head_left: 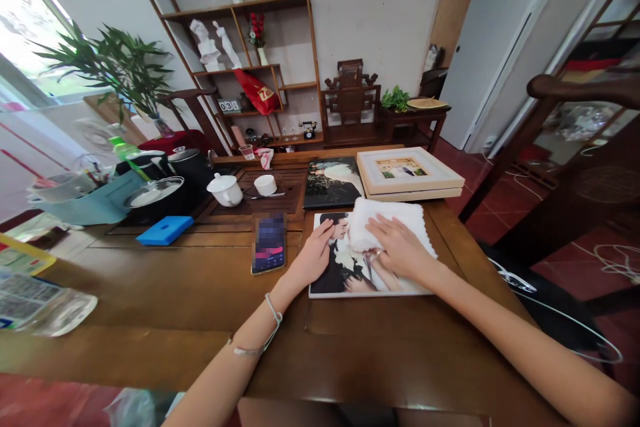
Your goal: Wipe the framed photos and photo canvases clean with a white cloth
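Observation:
A photo panel (340, 278) with a picture of a couple lies flat on the wooden table in front of me. My left hand (316, 252) rests on its left edge, fingers stretched out over the picture and not closed around anything. With my right hand (395, 245) I hold a folded white cloth (413, 219) pressed against the panel's upper right part. The cloth and my hand cover some of the picture. Just behind is a second, dark photo panel (325, 183), and to its right a light framed photo (410, 170) lies on a stack.
A phone (269, 243) lies left of the panel. Farther left are a white lidded bowl (225, 190), a white cup (265, 185), a blue box (165, 231), a glass-lidded pan (154, 192) and a clear bottle (60, 310). A wooden chair (550, 180) stands at right.

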A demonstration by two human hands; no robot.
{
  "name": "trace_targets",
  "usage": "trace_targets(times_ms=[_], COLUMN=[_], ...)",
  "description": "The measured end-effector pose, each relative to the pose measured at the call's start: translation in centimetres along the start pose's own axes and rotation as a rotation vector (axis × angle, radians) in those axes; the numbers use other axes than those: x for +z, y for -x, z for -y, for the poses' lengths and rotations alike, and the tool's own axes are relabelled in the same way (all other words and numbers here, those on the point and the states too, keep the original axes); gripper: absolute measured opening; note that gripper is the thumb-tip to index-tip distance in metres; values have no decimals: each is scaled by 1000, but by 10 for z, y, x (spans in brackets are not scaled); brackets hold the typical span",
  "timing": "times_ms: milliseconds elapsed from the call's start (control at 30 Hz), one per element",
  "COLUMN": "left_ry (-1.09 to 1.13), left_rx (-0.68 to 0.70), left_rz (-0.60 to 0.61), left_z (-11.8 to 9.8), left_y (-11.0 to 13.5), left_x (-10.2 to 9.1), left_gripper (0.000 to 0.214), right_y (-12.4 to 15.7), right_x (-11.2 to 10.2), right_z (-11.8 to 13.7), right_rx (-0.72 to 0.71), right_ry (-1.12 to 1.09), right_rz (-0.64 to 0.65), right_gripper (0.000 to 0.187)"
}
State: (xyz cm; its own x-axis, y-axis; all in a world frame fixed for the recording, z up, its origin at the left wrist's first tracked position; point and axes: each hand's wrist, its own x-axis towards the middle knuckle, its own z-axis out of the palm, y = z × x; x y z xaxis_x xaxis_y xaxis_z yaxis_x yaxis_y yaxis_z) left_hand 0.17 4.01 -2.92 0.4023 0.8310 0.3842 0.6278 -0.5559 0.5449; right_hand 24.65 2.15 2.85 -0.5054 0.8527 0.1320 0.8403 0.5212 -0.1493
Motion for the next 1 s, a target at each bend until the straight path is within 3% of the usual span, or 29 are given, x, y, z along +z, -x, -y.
trace_targets(times_ms=[133,233,333,433,567,700,833,933,1000], left_ry=[0,-15,-11,22,42,4,-14,-19,-26], left_rx=[-14,-27,-34,-6,30,0,4,-9,-15], left_rz=[10,17,5,15,46,17,-4,-12,-7], left_z=[-2,-5,-6,-8,-8,-3,0,-1,-3], left_y=[1,1,0,-1,-1,0,1,1,1], left_x=[0,0,-1,-4,-7,-3,1,1,1], left_gripper=[47,47,46,45,44,45,45,44,44], right_y=[-3,3,17,31,34,18,7,10,18], right_x=[-1,-2,-3,-5,-9,-10,-14,-20,-21], right_z=[-15,1,28,47,43,15,-8,-2,14], right_rx=[131,107,-37,-268,-423,-256,45,185,206], right_ry=[120,183,145,38,-103,-139,66,216,246], right_rz=[-14,39,107,124,126,109,60,93,143], right_gripper=[55,58,61,67,67,64,59,47,45])
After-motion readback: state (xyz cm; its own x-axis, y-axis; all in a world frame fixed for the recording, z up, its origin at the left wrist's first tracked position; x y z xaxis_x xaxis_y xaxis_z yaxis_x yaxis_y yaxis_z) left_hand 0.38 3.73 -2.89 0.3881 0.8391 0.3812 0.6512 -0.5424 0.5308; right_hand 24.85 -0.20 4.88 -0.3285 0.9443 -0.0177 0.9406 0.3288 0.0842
